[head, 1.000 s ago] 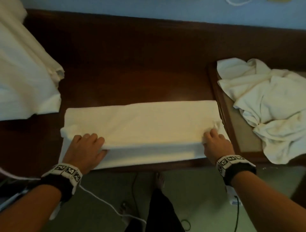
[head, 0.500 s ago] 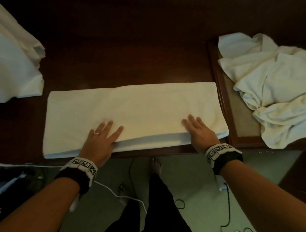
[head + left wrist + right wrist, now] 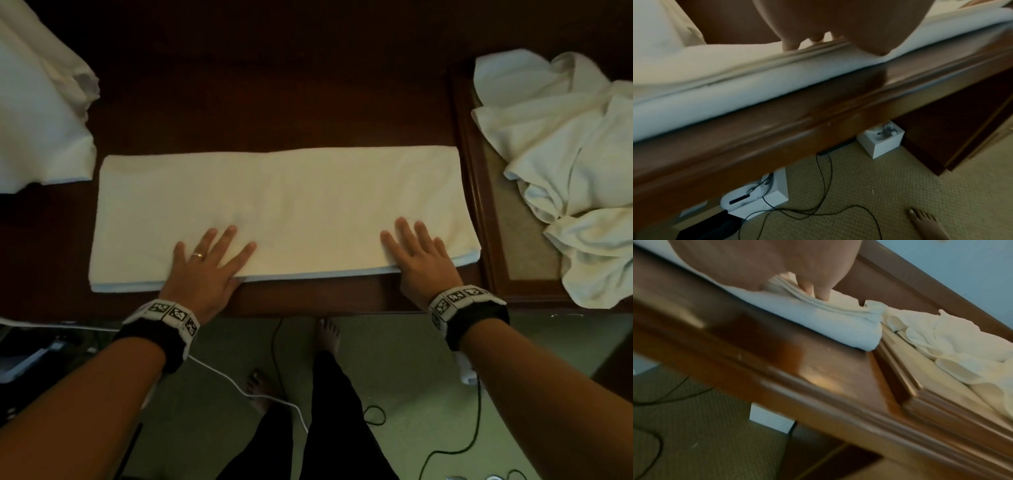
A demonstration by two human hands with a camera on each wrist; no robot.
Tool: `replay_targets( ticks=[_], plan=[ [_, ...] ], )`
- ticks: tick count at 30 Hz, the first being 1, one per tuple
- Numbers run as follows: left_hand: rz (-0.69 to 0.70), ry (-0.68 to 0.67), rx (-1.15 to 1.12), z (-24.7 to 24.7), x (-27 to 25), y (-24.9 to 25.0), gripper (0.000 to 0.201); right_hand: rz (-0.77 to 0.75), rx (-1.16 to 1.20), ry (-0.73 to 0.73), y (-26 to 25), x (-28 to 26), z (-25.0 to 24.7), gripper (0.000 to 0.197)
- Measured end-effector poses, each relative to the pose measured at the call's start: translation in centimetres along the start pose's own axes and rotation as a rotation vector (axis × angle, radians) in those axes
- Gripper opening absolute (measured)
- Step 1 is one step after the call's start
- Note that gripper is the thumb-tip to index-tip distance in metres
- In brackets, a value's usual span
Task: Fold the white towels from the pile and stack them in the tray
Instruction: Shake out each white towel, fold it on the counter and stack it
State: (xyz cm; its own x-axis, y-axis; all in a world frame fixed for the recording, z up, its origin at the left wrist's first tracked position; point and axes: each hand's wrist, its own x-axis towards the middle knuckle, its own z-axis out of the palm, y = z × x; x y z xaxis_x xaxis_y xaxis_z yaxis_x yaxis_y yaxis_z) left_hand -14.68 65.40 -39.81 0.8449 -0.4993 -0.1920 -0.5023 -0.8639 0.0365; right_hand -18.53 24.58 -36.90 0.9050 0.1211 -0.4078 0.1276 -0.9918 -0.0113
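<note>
The folded towel (image 3: pixel 274 212) is laid flat on the tabletop (image 3: pixel 274 113). It is pressed smooth by the left hand (image 3: pixel 205 263) at 7 o'clock and the right hand (image 3: pixel 419 257) at 5 o'clock, fingers spread wide.

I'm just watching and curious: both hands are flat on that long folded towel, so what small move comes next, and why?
Probably the right hand grips the towel's right end and carries it toward the left hand, halving it. The strip looks smooth already, yet it is still longer than the tray is wide.

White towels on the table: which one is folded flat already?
The middle towel, under the left hand and right hand; the others lie crumpled.
</note>
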Motion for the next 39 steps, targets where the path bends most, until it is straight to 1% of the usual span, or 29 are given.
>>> replay_targets(
  ticks=[3,5,7,8,11,12,14,15,16,19,20,22,23,25,26,27,28,29,31,32,33,34,35,37,39],
  plan=[
    [-0.033,-0.023,-0.004,0.2,0.0,-0.3,0.073,0.091,0.093,0.033,0.6,-0.1,-0.5,0.083],
    [-0.037,-0.033,-0.011,0.3,0.0,-0.3,0.073,0.043,0.118,0.108,1.6,-1.0,-0.5,0.077],
    [-0.046,-0.043,-0.016,0.4,0.1,-0.2,0.072,-0.03,0.062,0.195,2.6,-2.0,-0.2,0.068],
    [-0.05,-0.046,-0.017,0.4,0.1,-0.1,0.072,-0.015,0.052,0.196,2.9,-2.4,0.0,0.066],
    [-0.05,-0.065,-0.019,0.3,0.1,0.0,0.069,0.129,0.08,0.108,3.7,-3.3,0.3,0.067],
    [-0.048,-0.073,-0.025,0.2,0.1,0.0,0.068,0.146,0.072,0.096,3.8,-3.3,0.4,0.065],
    [-0.046,-0.089,-0.046,-0.3,0.0,-0.1,0.062,0.102,0.024,0.08,2.7,-3.0,0.2,0.051],
    [-0.054,-0.094,-0.081,-0.6,-0.2,-0.3,0.062,0.056,-0.016,0.099,1.8,-2.6,0.0,0.045],
    [-0.067,-0.092,-0.126,-0.9,-0.5,-0.7,0.063,0.005,-0.052,0.121,0.6,-2.1,-0.2,0.044],
    [-0.125,0.002,-0.159,-0.8,-2.3,-3.2,0.06,-0.155,-0.095,0.171,-4.8,0.2,-0.9,0.049],
    [-0.161,0.026,-0.142,-0.7,-3.1,-4.4,0.063,-0.205,-0.083,0.178,-6.9,1.0,-1.1,0.052],
    [-0.235,0.04,-0.121,-0.9,-4.6,-6.9,0.075,-0.269,-0.049,0.135,-11.1,2.4,-1.8,0.06],
    [-0.259,0.036,-0.112,-1.3,-5.3,-8.0,0.078,-0.266,-0.032,0.107,-12.7,2.9,-1.9,0.064],
    [-0.265,0.026,-0.089,-1.8,-6.6,-9.5,0.074,-0.186,0.038,0.037,-14.8,3.3,-1.5,0.071],
    [-0.247,0.005,-0.081,-1.8,-7.2,-9.9,0.069,-0.156,0.083,0.021,-15.2,3.2,-1.2,0.074],
    [-0.228,-0.026,-0.077,-1.7,-7.8,-10.1,0.065,-0.163,0.101,0.036,-15.4,2.8,-0.9,0.075],
    [-0.227,-0.062,-0.077,-1.8,-8.3,-10.1,0.06,-0.203,0.076,0.051,-15.3,2.4,-0.5,0.074],
    [-0.24,-0.097,-0.079,-1.9,-8.7,-9.9,0.058,-0.252,0.028,0.032,-15.1,2.0,-0.1,0.071],
    [-0.293,-0.144,-0.085,-2.6,-8.3,-9.2,0.066,-0.279,-0.038,-0.013,-14.7,1.6,0.0,0.059],
    [-0.313,-0.13,-0.089,-3.2,-7.6,-8.7,0.07,-0.276,-0.037,-0.015,-14.8,1.5,-0.3,0.056],
    [-0.312,-0.094,-0.1,-3.6,-6.7,-8.0,0.073,-0.267,-0.02,-0.011,-15.0,1.6,-0.8,0.058],
    [-0.3,-0.073,-0.112,-3.9,-5.8,-7.3,0.075,-0.237,-0.003,0.001,-15.1,1.8,-1.1,0.061],
    [-0.284,-0.084,-0.121,-3.7,-4.8,-6.8,0.075,-0.192,0.004,0.015,-15.1,2.1,-1.4,0.062],
    [-0.299,-0.171,-0.139,-2.8,-3.6,-6.3,0.074,-0.083,0.009,-0.021,-15.2,2.5,-1.5,0.065],
    [-0.358,-0.234,-0.137,-2.4,-3.4,-6.3,0.078,-0.047,-0.001,-0.073,-15.6,2.3,-1.7,0.066]
  ],
)
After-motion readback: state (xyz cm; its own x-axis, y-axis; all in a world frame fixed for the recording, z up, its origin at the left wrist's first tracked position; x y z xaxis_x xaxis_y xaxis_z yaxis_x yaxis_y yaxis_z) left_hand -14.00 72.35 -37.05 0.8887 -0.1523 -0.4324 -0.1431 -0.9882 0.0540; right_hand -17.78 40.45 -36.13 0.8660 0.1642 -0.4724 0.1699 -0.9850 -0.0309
